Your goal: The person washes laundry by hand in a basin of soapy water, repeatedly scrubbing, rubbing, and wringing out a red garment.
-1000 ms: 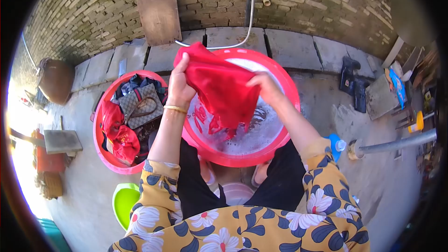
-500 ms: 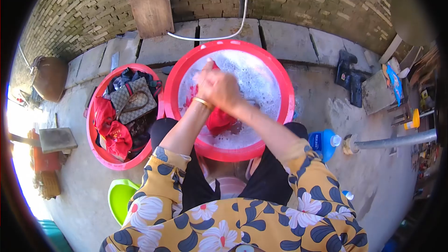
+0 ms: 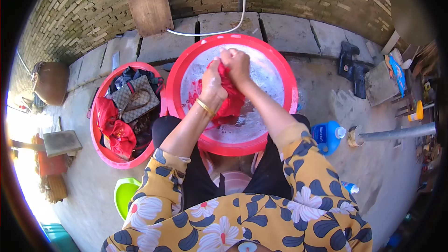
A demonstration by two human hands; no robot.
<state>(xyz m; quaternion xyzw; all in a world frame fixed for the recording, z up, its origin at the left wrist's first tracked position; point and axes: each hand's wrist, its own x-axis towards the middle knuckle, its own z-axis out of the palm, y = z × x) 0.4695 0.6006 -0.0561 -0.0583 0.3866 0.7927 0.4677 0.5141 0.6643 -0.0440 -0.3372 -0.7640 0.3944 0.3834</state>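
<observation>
At left, one red tub (image 3: 96, 137) holds one patterned bag (image 3: 138, 99) and red clothing (image 3: 115, 130); at center, two hands, left (image 3: 212, 86) and right (image 3: 236, 65), grip one red cloth (image 3: 229, 98) over one sudsy basin (image 3: 289, 81); two blue bottles (image 3: 325, 137) stand at right.

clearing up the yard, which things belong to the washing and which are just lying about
For the washing:
- red cloth
- sudsy basin
- clothes tub
- probably the large blue bottle

Seemingly just lying about:
- black boots
- wooden board
</observation>
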